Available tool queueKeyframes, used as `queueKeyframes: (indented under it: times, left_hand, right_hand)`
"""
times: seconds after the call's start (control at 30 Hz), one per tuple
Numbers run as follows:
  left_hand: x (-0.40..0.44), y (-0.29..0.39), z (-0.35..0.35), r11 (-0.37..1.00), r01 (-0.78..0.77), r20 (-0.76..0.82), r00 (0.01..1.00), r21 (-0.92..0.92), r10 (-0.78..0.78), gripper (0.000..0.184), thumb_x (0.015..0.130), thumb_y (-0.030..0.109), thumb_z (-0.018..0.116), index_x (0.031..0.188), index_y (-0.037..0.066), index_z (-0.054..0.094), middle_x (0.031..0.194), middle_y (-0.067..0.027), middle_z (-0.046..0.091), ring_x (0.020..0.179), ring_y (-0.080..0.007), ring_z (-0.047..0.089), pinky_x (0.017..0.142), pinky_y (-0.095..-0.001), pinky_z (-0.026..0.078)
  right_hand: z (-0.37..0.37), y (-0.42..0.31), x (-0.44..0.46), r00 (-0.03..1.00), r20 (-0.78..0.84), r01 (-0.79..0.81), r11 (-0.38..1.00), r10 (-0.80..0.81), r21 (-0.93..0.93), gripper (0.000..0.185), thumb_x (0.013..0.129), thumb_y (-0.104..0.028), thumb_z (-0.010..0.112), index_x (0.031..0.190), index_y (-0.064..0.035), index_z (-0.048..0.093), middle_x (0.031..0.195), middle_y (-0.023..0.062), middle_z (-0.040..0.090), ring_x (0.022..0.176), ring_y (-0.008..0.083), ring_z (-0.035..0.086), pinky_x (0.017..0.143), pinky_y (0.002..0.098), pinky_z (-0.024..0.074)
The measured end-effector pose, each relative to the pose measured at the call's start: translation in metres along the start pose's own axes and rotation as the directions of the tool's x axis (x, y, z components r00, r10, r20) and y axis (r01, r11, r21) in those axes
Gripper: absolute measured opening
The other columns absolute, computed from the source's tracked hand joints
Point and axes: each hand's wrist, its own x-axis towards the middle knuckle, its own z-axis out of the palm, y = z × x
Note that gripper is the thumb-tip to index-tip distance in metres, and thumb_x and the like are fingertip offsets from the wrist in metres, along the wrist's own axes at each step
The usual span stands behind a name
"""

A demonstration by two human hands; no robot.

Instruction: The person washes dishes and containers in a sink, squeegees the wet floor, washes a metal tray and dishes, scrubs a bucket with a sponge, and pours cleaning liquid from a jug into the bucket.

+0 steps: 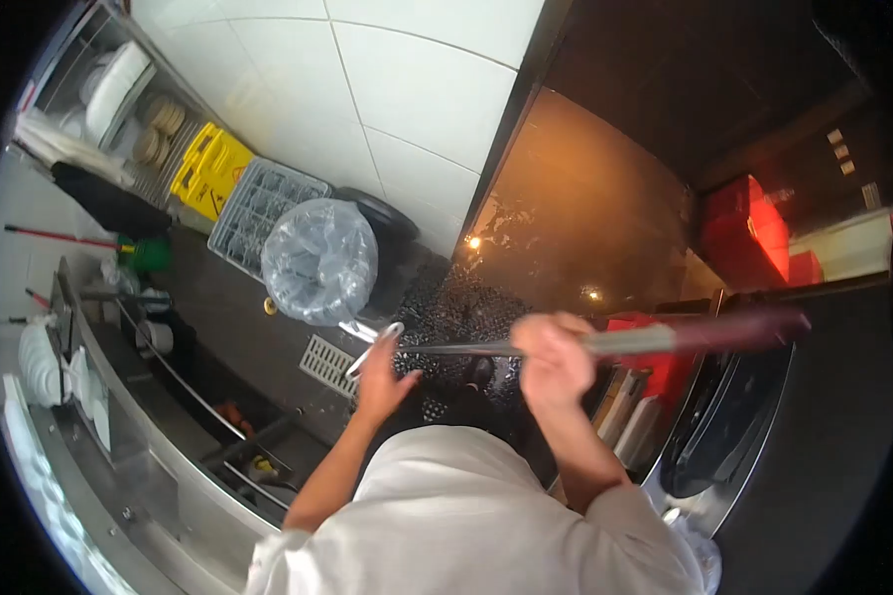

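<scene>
My right hand [556,362] is wrapped around the shaft of a long-handled pole [630,342], raised level in front of my body. The pole has a thin metal shaft, a grey section and a blurred maroon end on the right. At its left end is a pale, forked metal head [375,335], whose exact kind I cannot make out. My left hand [379,385] is at that head, fingers stretched toward it and thumb spread away; whether the fingertips press on it is unclear. Below lies dark wet floor [466,312] with foam or water on it.
A bin with a clear plastic liner [319,260] stands ahead, beside a grey crate [258,203] and a yellow floor sign [210,171]. A drain grate [329,365] is set in the floor. A steel counter [159,466] runs along the left; red boxes [744,233] sit at right.
</scene>
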Motion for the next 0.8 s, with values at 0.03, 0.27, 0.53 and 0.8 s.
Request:
queueKeyframes:
  times: [0.03, 0.27, 0.53, 0.8]
  left_hand:
    - [0.018, 0.034, 0.023, 0.992, -0.125, 0.059, 0.99, -0.032, 0.126, 0.083, 0.072, 0.021, 0.089, 0.143, 0.003, 0.05, 0.15, -0.0223, 0.048, 0.138, -0.0418, 0.046, 0.117, -0.0489, 0.037]
    - [0.08, 0.194, 0.213, 0.849, -0.314, 0.336, 0.816, -0.424, 0.47, 0.034, 0.086, 0.025, 0.077, 0.113, 0.009, 0.065, 0.098, -0.0156, 0.071, 0.096, -0.0388, 0.068, 0.084, -0.0481, 0.053]
    - [0.15, 0.291, 0.327, 0.723, -0.527, 0.408, 0.6, -0.447, 0.689, 0.013, 0.087, 0.021, 0.071, 0.095, 0.012, 0.068, 0.089, -0.0173, 0.071, 0.087, -0.0415, 0.069, 0.074, -0.0521, 0.053]
    - [0.253, 0.201, 0.422, 0.826, -0.425, 0.166, 0.844, -0.37, 0.51, 0.024, 0.085, 0.026, 0.071, 0.101, 0.009, 0.064, 0.105, -0.0141, 0.065, 0.101, -0.0378, 0.066, 0.084, -0.0487, 0.053]
  right_hand:
    - [-0.007, -0.035, -0.007, 0.993, -0.115, -0.004, 0.982, -0.018, -0.191, 0.021, 0.088, -0.008, 0.061, 0.069, -0.0032, 0.053, 0.064, 0.0068, 0.051, 0.059, 0.0177, 0.045, 0.063, 0.0364, 0.0404]
    - [-0.076, -0.156, -0.032, 0.922, -0.069, 0.308, 0.832, -0.38, -0.461, 0.026, 0.092, -0.011, 0.061, 0.072, -0.0102, 0.045, 0.061, 0.001, 0.04, 0.058, 0.0161, 0.042, 0.069, 0.0388, 0.0421]
    - [-0.067, -0.319, -0.043, 0.769, 0.272, 0.622, 0.58, -0.578, -0.526, 0.033, 0.099, -0.028, 0.059, 0.077, -0.0096, 0.043, 0.073, 0.0029, 0.037, 0.061, 0.0109, 0.036, 0.052, 0.0266, 0.0307]
    - [-0.212, -0.172, 0.044, 0.808, -0.146, 0.297, 0.609, -0.571, -0.735, 0.024, 0.098, -0.018, 0.067, 0.081, -0.01, 0.051, 0.07, 0.0036, 0.055, 0.065, 0.0175, 0.054, 0.061, 0.0363, 0.0485]
